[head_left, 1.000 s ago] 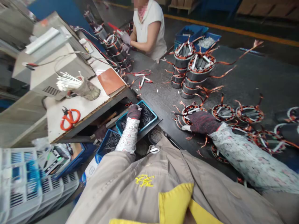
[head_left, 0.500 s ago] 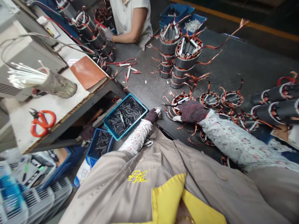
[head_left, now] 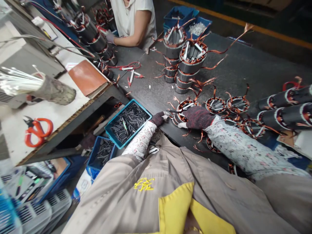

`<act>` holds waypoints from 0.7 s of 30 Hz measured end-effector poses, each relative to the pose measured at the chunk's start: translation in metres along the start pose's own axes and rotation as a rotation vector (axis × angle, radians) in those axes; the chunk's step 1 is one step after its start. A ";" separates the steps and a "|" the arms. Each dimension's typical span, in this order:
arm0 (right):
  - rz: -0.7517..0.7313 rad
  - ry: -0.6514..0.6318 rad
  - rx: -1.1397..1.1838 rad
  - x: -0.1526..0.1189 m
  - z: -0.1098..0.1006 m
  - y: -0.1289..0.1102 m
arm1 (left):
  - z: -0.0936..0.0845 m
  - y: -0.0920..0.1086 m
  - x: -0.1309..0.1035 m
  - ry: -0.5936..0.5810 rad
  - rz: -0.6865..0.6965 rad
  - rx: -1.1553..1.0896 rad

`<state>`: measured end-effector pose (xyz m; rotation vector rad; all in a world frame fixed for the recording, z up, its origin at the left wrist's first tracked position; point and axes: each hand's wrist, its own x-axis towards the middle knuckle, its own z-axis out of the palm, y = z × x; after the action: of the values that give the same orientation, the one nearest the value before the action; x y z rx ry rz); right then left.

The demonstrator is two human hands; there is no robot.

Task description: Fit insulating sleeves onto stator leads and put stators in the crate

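Observation:
My left hand (head_left: 161, 118), in a dark knit glove with bare-looking pale fingertips, is closed at the left side of a motor stator (head_left: 175, 121). Its fingertips pinch the end of a thin black sleeve (head_left: 173, 111) that sticks out from the stator's copper windings. Gloved in the same knit, my right hand (head_left: 196, 117) is wrapped over the stator's right side, thumb low on its near wall. Copper leads and white strips show on the stator's top. Just left of my left hand is a teal bin (head_left: 117, 143) full of black sleeves (head_left: 129, 122).
More stators (head_left: 215, 104) stand to the right, with stacked stators (head_left: 192, 66) behind. Stator columns (head_left: 287, 113) lie at far right. A co-worker (head_left: 136, 22) sits across the table. Red-handled cutters (head_left: 37, 131) lie on the left bench, and a blue bin (head_left: 101, 152) sits below the teal one.
The view has shifted slightly, moving the scene left. My left fingertips have come closer to the stator and meet the black sleeve. My right hand stays on the stator.

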<state>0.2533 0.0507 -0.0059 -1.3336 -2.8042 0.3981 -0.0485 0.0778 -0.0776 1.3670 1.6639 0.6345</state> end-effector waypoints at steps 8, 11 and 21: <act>0.030 -0.075 -0.026 -0.004 -0.013 -0.009 | 0.017 0.036 -0.005 -0.011 0.053 0.724; 0.055 -0.039 -0.018 -0.002 -0.010 -0.013 | 0.036 0.042 -0.016 0.090 0.059 0.943; 0.063 -0.007 0.064 0.001 -0.008 -0.015 | -0.003 0.051 -0.063 0.475 0.641 0.533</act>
<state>0.2421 0.0446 0.0055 -1.4125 -2.7360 0.4902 -0.0236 0.0322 -0.0157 2.3242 1.8321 0.9776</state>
